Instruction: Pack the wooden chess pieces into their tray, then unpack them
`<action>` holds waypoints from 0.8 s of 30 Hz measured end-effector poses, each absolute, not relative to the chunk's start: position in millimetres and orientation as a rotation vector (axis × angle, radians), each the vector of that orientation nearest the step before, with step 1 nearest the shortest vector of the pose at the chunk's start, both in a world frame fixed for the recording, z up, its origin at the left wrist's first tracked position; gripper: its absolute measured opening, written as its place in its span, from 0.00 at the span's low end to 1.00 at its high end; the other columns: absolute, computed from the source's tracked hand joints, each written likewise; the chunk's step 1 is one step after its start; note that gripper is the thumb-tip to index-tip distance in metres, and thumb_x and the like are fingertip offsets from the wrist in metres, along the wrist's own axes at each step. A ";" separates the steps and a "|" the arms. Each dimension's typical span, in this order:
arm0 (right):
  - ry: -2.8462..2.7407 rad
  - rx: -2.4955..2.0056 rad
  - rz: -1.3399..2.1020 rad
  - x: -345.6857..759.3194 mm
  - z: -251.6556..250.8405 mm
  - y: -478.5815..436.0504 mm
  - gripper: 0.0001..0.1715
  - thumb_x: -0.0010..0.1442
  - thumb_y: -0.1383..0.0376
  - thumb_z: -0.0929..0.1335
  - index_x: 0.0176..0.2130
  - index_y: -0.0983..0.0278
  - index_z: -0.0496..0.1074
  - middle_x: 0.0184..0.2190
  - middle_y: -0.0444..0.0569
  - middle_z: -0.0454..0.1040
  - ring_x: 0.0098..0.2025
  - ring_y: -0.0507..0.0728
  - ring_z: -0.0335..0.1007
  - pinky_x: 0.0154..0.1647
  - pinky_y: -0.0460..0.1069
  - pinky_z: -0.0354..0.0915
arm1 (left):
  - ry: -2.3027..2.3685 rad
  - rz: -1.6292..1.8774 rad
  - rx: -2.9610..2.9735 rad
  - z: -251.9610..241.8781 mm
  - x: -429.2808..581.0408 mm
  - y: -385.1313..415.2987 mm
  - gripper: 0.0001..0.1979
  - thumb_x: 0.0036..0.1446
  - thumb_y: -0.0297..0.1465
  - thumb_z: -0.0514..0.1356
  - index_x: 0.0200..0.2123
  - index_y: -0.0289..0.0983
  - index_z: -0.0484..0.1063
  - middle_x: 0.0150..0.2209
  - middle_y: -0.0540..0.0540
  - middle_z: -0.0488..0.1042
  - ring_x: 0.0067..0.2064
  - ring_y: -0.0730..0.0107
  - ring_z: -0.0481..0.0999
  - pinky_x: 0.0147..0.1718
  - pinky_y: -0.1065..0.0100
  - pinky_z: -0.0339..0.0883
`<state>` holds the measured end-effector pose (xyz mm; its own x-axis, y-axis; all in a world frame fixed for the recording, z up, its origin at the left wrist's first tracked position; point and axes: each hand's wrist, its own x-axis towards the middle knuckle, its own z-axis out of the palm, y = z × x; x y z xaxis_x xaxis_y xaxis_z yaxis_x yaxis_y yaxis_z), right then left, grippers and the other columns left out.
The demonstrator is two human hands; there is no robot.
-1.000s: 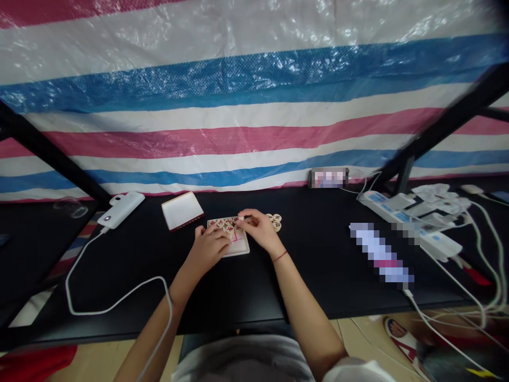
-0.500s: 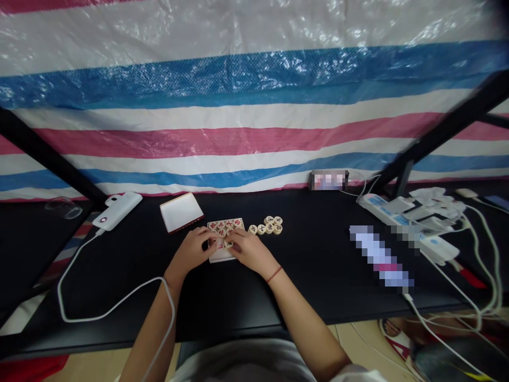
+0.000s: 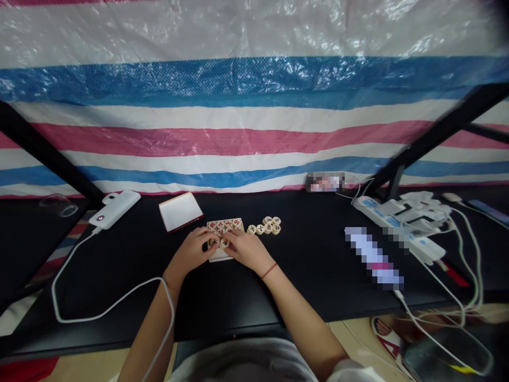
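Two round pieces (image 3: 224,243) lie between left fingers (image 3: 205,233) and right fingers (image 3: 234,238), whose grip I cannot tell.

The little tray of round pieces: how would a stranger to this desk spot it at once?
On the long black desk, find where the left hand and right hand nearly meet. The shallow pale tray lies partly under them, right of a white, red-edged rectangle, perhaps a box lid. Unlike that neighbour, it holds rows of round pieces, many marked in red.
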<state>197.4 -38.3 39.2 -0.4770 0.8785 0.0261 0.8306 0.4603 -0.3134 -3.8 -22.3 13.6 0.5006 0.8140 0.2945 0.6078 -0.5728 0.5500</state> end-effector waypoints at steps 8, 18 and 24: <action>-2.557 -1.632 0.306 188.7 41.0 -40.5 0.13 0.65 0.60 0.63 0.48 0.59 0.70 0.38 0.51 0.78 0.38 0.58 0.75 0.32 0.46 0.60 | 1.154 0.786 2.347 11.7 -3.9 -23.3 0.06 0.56 0.30 0.60 0.37 0.40 0.74 0.39 0.46 0.72 0.43 0.64 0.71 0.46 0.62 0.67; -2.205 -1.547 0.489 223.2 44.4 -37.7 0.09 0.64 0.59 0.65 0.39 0.60 0.73 0.33 0.45 0.77 0.35 0.52 0.73 0.35 0.44 0.60 | 1.270 0.766 2.483 6.3 1.3 -26.4 0.13 0.56 0.34 0.62 0.45 0.45 0.76 0.48 0.46 0.68 0.50 0.59 0.67 0.52 0.56 0.62; -1.889 -2.112 0.191 277.0 48.0 -1.9 0.13 0.61 0.60 0.65 0.43 0.61 0.74 0.45 0.53 0.75 0.39 0.57 0.74 0.35 0.47 0.62 | 1.320 0.700 2.482 -2.4 7.1 -24.0 0.13 0.57 0.33 0.62 0.45 0.49 0.78 0.49 0.47 0.69 0.50 0.59 0.66 0.50 0.57 0.61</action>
<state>277.0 -1.9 48.0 0.1262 0.9870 0.0998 0.9469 -0.0899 -0.3087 7.1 -24.0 -2.4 0.4758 0.8278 0.2973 0.7108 -0.5610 0.4244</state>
